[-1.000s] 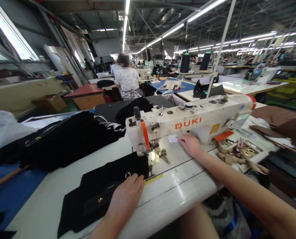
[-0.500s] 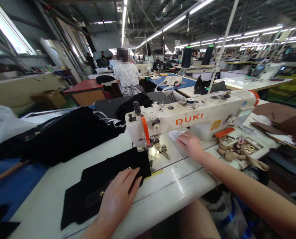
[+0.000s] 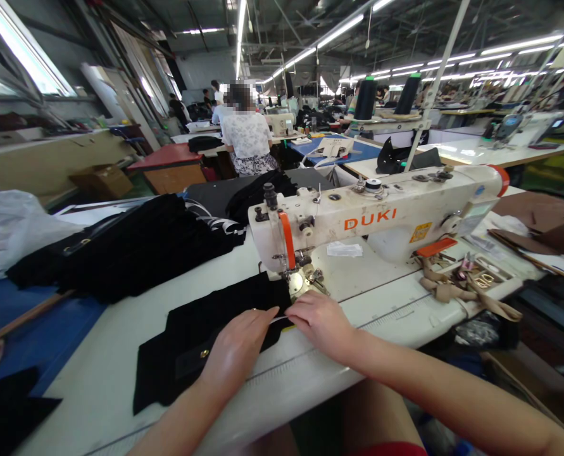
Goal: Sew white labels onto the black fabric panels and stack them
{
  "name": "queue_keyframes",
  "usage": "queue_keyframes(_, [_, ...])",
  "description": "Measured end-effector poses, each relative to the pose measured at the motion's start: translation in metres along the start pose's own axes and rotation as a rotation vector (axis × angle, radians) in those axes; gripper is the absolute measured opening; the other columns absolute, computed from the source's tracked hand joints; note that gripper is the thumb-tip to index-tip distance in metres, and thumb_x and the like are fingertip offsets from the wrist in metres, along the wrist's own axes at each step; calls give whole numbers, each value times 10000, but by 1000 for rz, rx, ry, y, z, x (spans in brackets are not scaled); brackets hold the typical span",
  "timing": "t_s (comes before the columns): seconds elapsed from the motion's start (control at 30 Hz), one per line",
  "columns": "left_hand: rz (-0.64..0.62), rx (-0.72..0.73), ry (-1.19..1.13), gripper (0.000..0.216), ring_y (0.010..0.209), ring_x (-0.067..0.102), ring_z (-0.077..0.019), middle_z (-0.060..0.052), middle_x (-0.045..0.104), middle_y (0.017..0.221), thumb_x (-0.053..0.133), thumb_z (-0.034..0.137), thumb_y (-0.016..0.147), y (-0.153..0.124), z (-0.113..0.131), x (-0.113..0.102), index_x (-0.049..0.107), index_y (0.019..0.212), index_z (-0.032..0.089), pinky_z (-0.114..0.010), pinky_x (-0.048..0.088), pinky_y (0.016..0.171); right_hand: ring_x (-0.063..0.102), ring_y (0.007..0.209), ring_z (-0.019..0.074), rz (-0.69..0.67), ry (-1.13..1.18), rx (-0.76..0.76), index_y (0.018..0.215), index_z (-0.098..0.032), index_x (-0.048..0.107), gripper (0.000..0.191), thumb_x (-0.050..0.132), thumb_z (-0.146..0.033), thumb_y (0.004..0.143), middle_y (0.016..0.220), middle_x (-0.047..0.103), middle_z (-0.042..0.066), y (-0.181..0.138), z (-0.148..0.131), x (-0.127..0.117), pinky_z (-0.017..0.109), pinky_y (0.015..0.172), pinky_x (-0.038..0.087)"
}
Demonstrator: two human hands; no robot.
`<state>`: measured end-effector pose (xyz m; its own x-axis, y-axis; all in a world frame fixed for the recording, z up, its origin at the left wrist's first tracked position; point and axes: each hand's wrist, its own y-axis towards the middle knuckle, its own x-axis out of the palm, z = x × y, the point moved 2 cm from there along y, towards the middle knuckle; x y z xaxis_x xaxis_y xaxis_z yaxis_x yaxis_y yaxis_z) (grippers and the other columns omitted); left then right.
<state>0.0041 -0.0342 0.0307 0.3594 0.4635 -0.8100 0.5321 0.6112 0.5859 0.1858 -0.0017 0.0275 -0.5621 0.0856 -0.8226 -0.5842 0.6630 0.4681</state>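
Note:
A black fabric piece with small metal snaps lies on the white table, its right edge by the needle plate of a cream DUKI sewing machine. My left hand lies flat on the fabric, fingers stretched toward that edge. My right hand sits at the fabric's right edge, fingers pressed together and meeting my left fingertips. A thin pale sliver shows between them; I cannot make out what it is. Small white labels lie under the machine's arm.
A heap of black garments lies behind the fabric at left, beside a white plastic bag. Tan straps and metal rings sit right of the machine. A person in a white top sits at a far table.
My right hand left the white labels under the machine arm and came to the fabric's right edge, meeting my left fingertips. My left hand stayed on the fabric.

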Motion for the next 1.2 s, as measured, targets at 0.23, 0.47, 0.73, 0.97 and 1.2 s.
queue_keyframes(0.23, [42, 32, -44, 303, 782, 662, -173, -63, 717, 823, 384, 164, 962, 15, -3, -3, 682, 919, 132, -333, 567, 778, 574, 749, 162, 19, -27, 2, 792, -185, 681, 128, 602, -161, 889, 759, 656, 27, 6, 8, 5, 274, 703, 432])
queue_keyframes(0.47, [45, 3, -13, 242, 839, 632, -173, -66, 708, 907, 467, 210, 951, 25, -4, 4, 690, 882, 149, -340, 545, 782, 586, 752, 169, 95, -28, 21, 813, -185, 683, 118, 590, -149, 878, 769, 661, 29, 10, 15, 5, 280, 704, 446])
queue_keyframes(0.73, [-46, -15, -3, 230, 796, 581, -183, -69, 684, 877, 478, 204, 938, 32, -29, 23, 698, 892, 156, -349, 521, 743, 596, 854, 189, 110, -2, -54, 933, -161, 701, 180, 524, -138, 914, 910, 701, 71, -1, 20, 6, 315, 801, 499])
queue_keyframes(0.97, [-371, 102, -29, 212, 871, 619, -190, -71, 676, 975, 506, 70, 878, 29, -32, 27, 653, 1005, 156, -347, 504, 813, 582, 1068, 207, -92, -18, -231, 1021, -127, 687, 209, 518, -218, 938, 1120, 679, 92, -20, 8, 5, 342, 979, 459])
queue_keyframes(1.2, [-419, 254, 73, 255, 815, 637, -201, -64, 676, 925, 463, 39, 879, 42, -26, 22, 619, 1046, 151, -347, 495, 752, 576, 1089, 212, -148, -41, -220, 1026, -119, 680, 212, 500, -198, 948, 1146, 663, 115, -18, 7, 5, 371, 995, 446])
